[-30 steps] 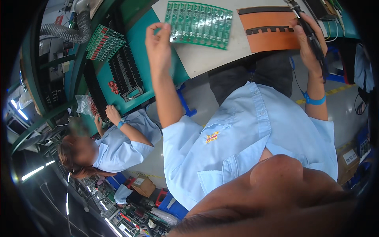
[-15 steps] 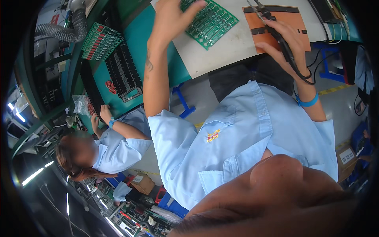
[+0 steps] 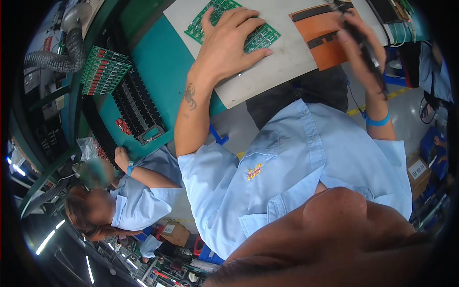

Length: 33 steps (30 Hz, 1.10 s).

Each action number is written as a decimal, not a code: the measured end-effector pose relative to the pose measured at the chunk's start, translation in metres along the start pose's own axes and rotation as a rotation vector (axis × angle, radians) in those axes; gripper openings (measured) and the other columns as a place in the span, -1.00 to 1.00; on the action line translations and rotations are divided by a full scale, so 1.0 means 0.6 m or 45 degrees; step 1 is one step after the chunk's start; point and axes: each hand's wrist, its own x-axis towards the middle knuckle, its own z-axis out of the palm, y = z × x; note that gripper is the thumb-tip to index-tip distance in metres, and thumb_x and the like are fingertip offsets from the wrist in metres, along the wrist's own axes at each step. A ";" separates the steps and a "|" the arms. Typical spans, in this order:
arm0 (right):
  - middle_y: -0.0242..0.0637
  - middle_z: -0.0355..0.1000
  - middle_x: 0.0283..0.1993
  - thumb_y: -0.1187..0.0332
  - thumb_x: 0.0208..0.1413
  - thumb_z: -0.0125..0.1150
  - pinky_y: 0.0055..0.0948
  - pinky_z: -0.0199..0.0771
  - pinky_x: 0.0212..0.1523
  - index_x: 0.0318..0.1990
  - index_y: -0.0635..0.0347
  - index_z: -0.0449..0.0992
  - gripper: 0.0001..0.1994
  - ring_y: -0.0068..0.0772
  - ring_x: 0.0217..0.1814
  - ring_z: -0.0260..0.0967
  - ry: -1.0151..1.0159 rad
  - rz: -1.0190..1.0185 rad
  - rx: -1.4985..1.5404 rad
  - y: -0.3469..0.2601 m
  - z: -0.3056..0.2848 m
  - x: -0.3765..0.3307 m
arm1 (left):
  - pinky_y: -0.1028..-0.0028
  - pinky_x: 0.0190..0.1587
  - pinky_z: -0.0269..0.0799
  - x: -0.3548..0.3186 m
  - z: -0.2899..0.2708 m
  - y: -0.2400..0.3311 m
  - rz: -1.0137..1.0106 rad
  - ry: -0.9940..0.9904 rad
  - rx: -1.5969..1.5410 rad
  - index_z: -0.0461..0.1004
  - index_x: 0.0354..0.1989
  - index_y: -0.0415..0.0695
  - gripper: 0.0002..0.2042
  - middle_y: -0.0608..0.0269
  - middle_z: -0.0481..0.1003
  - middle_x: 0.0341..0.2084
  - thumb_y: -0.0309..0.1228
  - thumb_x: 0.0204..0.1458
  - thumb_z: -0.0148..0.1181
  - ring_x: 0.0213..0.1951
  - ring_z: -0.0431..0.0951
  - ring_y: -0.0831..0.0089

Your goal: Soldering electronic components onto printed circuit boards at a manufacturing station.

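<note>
Pressing flat, my left hand (image 3: 229,43) lay palm-down with fingers spread on the green rectangular printed circuit board (image 3: 260,37), closed around nothing. The board sat on the pale grey tabletop (image 3: 282,62), its long axis running from upper left to lower right in the view, mostly covered by that hand. My right hand (image 3: 356,36) was raised off to the right, curled around a slim black pen-shaped tool with a cord (image 3: 366,48), above the orange rectangular mat with black stripes (image 3: 320,33). Tool tip: blurred, could not tell where it pointed. The board lay to the left of the tool hand, near but apart; the left hand was the one on it.

Containers: a green slotted rack (image 3: 103,69) further left held upright boards; black slotted trays (image 3: 138,105) beside it, contents unclear. A co-worker's hand (image 3: 120,157) rested by the trays.
</note>
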 end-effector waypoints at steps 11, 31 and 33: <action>-0.15 0.54 0.19 0.50 0.22 0.37 -0.41 0.55 0.16 0.23 0.24 0.50 -0.58 -0.38 0.10 0.56 0.034 0.017 0.014 0.017 -0.005 0.013 | -0.11 0.38 -0.07 0.008 -0.028 0.013 -0.180 -0.289 -0.132 0.52 0.16 -0.09 -0.37 0.14 0.45 0.22 0.00 -0.06 0.46 0.34 0.33 0.13; -0.04 0.60 -0.06 0.50 0.20 0.35 -0.38 0.53 0.03 0.13 0.38 0.53 -0.65 -0.20 -0.05 0.57 -0.314 -0.071 0.246 -0.045 0.018 -0.030 | -0.17 0.28 -0.02 0.010 -0.040 0.012 -0.207 -0.385 -0.234 0.55 0.07 -0.11 -0.56 0.09 0.44 0.21 -0.18 0.04 0.39 0.34 0.31 0.13; -0.03 0.59 -0.08 0.48 0.19 0.36 -0.36 0.52 0.01 0.11 0.39 0.54 -0.65 -0.20 -0.07 0.55 -0.338 -0.118 0.159 -0.043 0.018 -0.026 | -0.16 0.27 -0.02 0.011 -0.042 0.011 -0.207 -0.373 -0.239 0.55 0.06 -0.11 -0.57 0.10 0.44 0.21 -0.19 0.04 0.39 0.34 0.32 0.14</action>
